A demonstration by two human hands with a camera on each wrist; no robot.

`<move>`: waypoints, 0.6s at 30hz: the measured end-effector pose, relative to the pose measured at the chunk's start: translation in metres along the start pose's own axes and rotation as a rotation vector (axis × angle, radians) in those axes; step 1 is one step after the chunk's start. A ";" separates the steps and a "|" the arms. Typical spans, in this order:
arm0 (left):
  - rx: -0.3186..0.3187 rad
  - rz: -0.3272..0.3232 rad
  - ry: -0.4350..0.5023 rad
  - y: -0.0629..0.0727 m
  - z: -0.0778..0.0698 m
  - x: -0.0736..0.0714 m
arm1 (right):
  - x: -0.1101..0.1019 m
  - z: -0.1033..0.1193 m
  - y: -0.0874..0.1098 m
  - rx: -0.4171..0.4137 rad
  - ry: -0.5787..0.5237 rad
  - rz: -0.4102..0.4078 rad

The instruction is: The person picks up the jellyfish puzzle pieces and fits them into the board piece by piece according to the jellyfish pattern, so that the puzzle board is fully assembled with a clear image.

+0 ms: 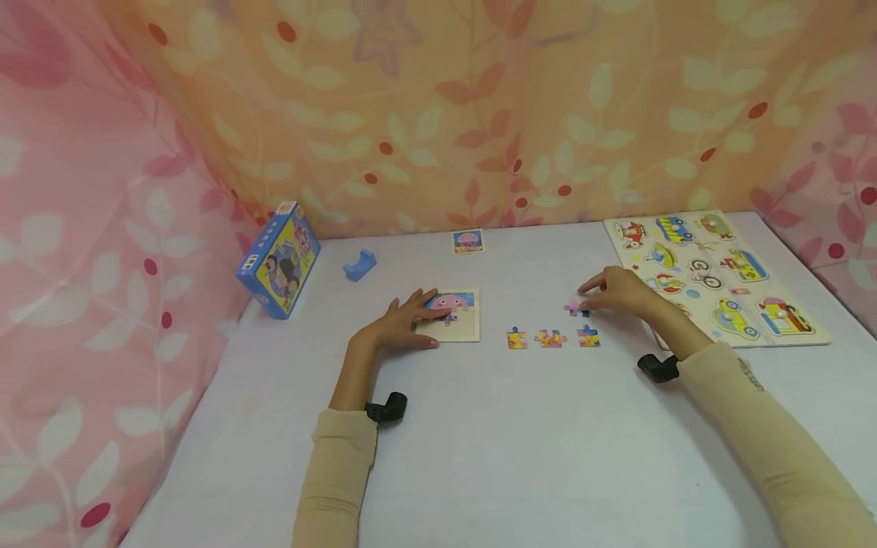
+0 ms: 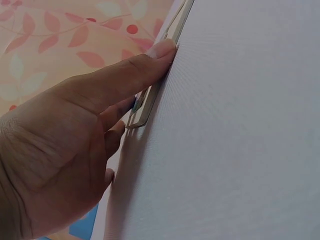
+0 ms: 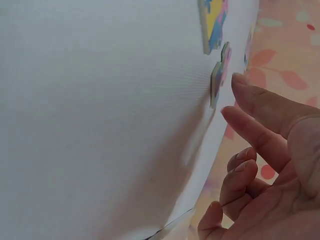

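My left hand (image 1: 400, 323) lies at the left side of a small square puzzle board (image 1: 469, 332), its fingers spread and extended. Its thumb (image 2: 162, 50) presses along the board's near edge, while one fingertip rests over the partly filled pink and blue picture. To the right, my right hand (image 1: 617, 293) hovers by a pink and dark-blue jigsaw piece (image 1: 572, 307). In the right wrist view its thumb and forefinger stand apart beside that piece (image 3: 216, 82), nothing between them; the other fingers are loosely bent.
Three jigsaw pieces (image 1: 550, 339) lie in a row between the hands. A picture card (image 1: 468, 241) lies at the back, a blue holder (image 1: 359, 265) and upright blue box (image 1: 279, 262) at back left. A large vehicle puzzle board (image 1: 699, 295) is at right, partly under the right forearm.
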State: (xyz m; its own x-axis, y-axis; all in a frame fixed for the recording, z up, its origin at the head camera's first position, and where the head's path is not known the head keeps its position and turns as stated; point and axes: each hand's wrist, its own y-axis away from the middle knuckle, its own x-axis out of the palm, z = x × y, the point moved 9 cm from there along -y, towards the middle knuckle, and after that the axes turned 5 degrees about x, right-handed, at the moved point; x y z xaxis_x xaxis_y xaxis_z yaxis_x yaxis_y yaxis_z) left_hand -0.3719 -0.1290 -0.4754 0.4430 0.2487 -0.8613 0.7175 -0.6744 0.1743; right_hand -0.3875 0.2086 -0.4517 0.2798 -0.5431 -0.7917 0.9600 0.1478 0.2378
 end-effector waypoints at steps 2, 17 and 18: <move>0.000 0.001 -0.006 0.001 0.000 0.000 | 0.000 0.000 0.002 -0.009 0.023 -0.010; -0.033 0.020 -0.021 -0.001 0.004 0.004 | 0.001 0.005 0.007 -0.071 0.214 -0.084; -0.036 0.017 -0.022 -0.001 0.004 0.004 | 0.000 0.007 0.007 -0.081 0.227 -0.089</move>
State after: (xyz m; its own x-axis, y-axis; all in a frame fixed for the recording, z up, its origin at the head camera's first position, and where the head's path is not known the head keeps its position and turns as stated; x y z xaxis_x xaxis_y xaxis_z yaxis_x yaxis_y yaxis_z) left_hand -0.3734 -0.1302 -0.4806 0.4431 0.2218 -0.8686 0.7290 -0.6530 0.2052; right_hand -0.3806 0.2039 -0.4462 0.1814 -0.3591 -0.9155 0.9762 0.1786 0.1233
